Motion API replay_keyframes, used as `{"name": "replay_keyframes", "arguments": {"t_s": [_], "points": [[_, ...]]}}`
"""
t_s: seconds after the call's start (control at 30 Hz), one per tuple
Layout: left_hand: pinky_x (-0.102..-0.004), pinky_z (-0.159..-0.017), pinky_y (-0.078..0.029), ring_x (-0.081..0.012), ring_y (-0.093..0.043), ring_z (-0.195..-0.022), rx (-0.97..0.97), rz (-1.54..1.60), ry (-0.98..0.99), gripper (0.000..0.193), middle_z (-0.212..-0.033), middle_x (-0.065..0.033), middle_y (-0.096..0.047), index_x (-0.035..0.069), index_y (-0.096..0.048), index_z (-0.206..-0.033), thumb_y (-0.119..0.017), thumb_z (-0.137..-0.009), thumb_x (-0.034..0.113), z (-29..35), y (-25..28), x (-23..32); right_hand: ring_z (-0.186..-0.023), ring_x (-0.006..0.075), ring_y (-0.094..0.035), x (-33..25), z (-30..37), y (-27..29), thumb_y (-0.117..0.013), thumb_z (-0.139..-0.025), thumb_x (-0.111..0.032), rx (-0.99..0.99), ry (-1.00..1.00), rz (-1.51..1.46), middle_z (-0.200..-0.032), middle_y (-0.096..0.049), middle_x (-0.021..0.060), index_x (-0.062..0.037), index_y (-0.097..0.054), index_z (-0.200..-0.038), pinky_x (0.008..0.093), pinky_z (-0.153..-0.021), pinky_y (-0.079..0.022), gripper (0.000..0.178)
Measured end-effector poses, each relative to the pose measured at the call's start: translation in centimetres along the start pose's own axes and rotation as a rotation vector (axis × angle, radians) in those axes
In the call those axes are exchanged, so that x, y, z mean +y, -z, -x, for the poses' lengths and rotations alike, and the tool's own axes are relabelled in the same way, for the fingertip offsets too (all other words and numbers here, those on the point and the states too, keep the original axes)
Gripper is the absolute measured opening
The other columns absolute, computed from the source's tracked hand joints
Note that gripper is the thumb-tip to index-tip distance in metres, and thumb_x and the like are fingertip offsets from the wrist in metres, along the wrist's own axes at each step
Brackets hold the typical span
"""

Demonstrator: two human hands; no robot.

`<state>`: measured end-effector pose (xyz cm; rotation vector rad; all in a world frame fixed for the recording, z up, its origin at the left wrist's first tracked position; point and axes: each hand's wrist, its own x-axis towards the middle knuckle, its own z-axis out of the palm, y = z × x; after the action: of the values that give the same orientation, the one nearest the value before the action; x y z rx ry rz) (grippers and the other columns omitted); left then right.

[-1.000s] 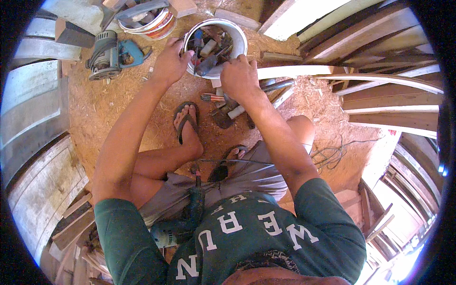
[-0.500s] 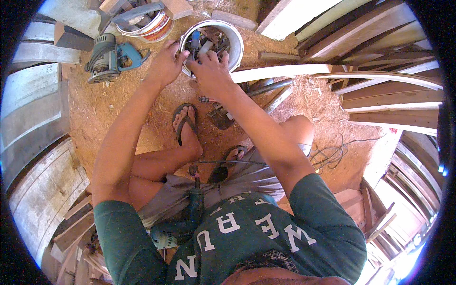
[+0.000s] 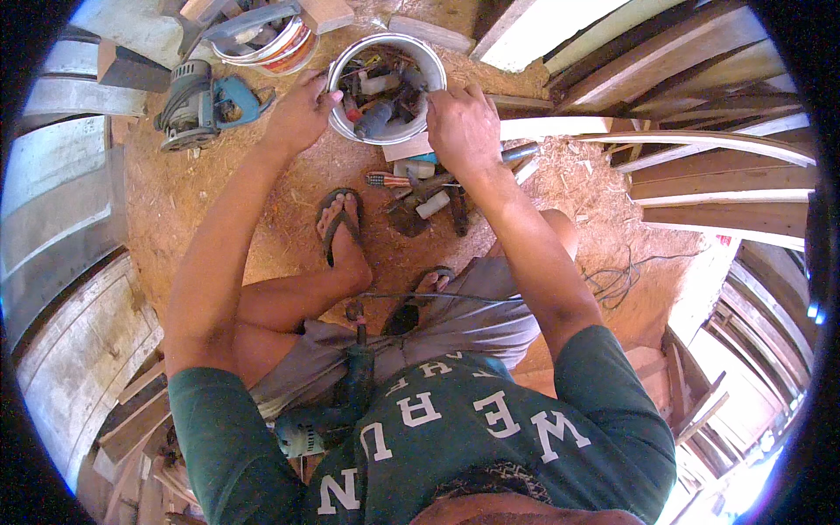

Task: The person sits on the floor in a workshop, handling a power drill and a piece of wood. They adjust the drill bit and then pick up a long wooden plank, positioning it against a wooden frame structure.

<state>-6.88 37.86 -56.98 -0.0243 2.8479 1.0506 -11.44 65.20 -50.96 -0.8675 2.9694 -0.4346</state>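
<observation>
A white bucket [image 3: 388, 39] stands on the ground ahead of me, with assorted small tools and scraps in it. Inside lie a grey-blue cylindrical piece [image 3: 374, 120], a red-ended piece and a pale block, among dark bits I cannot make out. My left hand [image 3: 304, 114] is closed on the bucket's left rim, thumb over the edge. At the right rim my right hand [image 3: 465, 127] has its fingers curled closed against the edge. Below it, several loose tools lie on the ground, among them a striped-handled tool [image 3: 385, 178] and a white piece [image 3: 432, 205].
A circular saw [image 3: 188, 105] with a teal handle rests on the left. Behind it stands a second bucket [image 3: 293, 54] with wood on top. A teal power tool [image 3: 354, 385] lies by my lap. Curved wooden ribs [image 3: 717, 188] line the right side, near a coiled cable [image 3: 612, 284].
My right hand has come out of the bucket and moved right to its rim. The bucket's contents have shifted. My left hand remains at the left rim.
</observation>
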Motion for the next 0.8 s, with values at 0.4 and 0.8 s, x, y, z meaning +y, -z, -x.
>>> {"name": "replay_keyframes", "arguments": {"t_s": [0.4, 0.8], "points": [[-0.0448, -0.101, -0.045, -0.0418, -0.056, -0.118, -0.073, -0.064, -0.008, 0.039, -0.130, -0.0228, -0.056, -0.003, -0.060, -0.122, -0.056, -0.098, 0.027, -0.1, 1.1, 0.3, -0.115, 0.0334, -0.058, -3.8, -0.1, 0.4, -0.059, -0.081, -0.009, -0.226, 0.119, -0.076, -0.122, -0.062, 0.0140, -0.0087, -0.067, -0.107, 0.0504, -0.094, -0.045, 0.027], [-0.0441, -0.100, -0.045, -0.0411, -0.055, -0.116, -0.090, 0.035, -0.033, 0.036, -0.125, -0.0222, -0.057, 0.002, -0.062, -0.120, -0.061, -0.097, 0.029, 0.1, 1.9, 0.3, -0.111, 0.0378, -0.061, 0.5, -2.6, 0.0, -0.065, -0.084, -0.015, -0.563, 0.227, -0.492, -0.113, -0.066, 0.0197, -0.0081, -0.066, -0.115, 0.0462, -0.093, -0.050, 0.032]]}}
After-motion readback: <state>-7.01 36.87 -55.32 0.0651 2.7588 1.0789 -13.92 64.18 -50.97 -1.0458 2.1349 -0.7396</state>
